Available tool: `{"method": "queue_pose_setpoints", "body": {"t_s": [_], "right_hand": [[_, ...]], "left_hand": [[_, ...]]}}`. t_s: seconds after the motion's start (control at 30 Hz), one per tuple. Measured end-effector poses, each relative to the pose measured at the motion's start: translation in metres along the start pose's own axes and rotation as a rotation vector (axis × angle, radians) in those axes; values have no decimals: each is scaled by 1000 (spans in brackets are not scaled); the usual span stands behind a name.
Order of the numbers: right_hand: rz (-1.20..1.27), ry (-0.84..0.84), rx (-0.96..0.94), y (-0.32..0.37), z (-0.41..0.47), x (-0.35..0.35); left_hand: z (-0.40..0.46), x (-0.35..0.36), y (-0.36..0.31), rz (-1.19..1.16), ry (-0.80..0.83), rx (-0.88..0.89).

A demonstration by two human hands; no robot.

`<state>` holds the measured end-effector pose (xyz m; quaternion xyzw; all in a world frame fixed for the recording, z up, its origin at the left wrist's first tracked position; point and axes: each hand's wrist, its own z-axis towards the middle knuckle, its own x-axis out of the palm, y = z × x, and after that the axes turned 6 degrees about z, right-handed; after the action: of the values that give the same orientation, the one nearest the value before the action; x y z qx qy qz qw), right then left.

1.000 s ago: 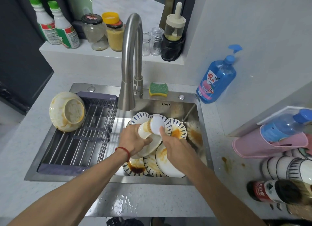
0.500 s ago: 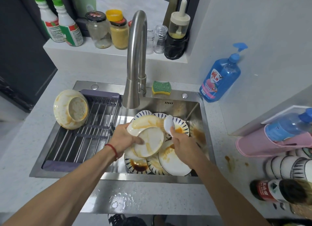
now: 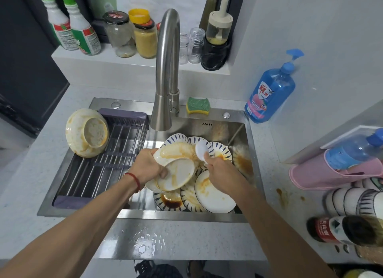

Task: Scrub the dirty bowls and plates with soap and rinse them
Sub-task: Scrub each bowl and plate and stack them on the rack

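Two hands are at work over the right half of the sink, and I start with the left hand: its fingers are curled round the edge of a sauce-smeared bowl, which it holds tilted with the base turned up toward me, orange streaks running across it. A red cord circles that wrist. My right hand is closed round a small white scrubber, pinching it from below — the pad stands just beside the bowl's upper right rim, and I cannot tell whether it touches.

Under both hands lies a pile of dirty plates, some with blue-striped rims, one with a dark brown pool of sauce, others streaked orange; they overlap each other in the basin. Orange smears also mark the sink's right wall.

Above the pile hangs the steel faucet, its spout pointing down near the bowl. A green and yellow sponge rests on the sink's back ledge, just right of the faucet. Further right, on the counter, stands a blue pump bottle of dish soap.

The left half of the sink holds a drying rack, and a second dirty bowl leans on its far left corner, base outward. Jars and spray bottles line the shelf behind.
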<state>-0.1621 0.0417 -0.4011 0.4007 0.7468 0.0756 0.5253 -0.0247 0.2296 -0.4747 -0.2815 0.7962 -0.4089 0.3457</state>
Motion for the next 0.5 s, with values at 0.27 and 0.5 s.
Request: {"method": "queue_pose_setpoints", "body": {"t_s": [0.27, 0.5], "right_hand": [[162, -16, 66, -19, -5, 11], [258, -6, 74, -17, -1, 21]], "left_hand": [[-5, -10, -2, -294, -1, -57], [-3, -14, 7, -463, -2, -159]]}}
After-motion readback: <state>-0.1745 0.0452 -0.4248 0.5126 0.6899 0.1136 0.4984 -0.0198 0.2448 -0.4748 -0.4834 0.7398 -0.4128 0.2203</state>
